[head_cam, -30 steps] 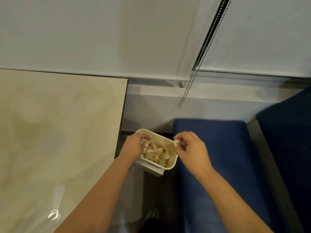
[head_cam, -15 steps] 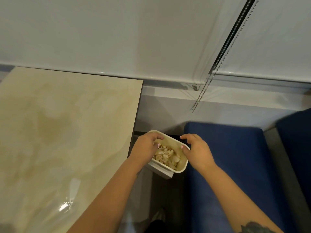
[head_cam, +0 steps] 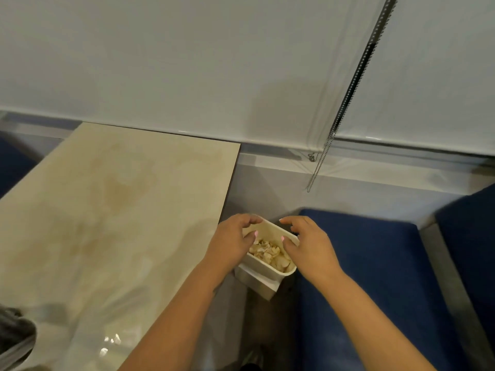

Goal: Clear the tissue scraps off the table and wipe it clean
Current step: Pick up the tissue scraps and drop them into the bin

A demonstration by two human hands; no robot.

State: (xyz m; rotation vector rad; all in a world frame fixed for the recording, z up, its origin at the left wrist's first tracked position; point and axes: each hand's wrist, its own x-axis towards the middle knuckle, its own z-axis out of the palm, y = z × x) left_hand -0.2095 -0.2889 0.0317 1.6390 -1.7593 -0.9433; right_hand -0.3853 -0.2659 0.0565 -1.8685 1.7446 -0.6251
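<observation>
Your left hand (head_cam: 233, 241) and right hand (head_cam: 308, 243) curl their fingers around the rim of the small cream plastic bin (head_cam: 267, 267), holding it level beside the beige glossy worktop (head_cam: 107, 223) so the crumpled tissue scraps (head_cam: 269, 253) stay inside.

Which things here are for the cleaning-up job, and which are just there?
For the job:
- small white plastic bin
- crumpled tissue scraps inside it
- glossy beige table
- left hand and right hand, both at the bin's rim

Just there:
- dark blue padded seat
- white roller blind
- beaded metal blind chain
</observation>
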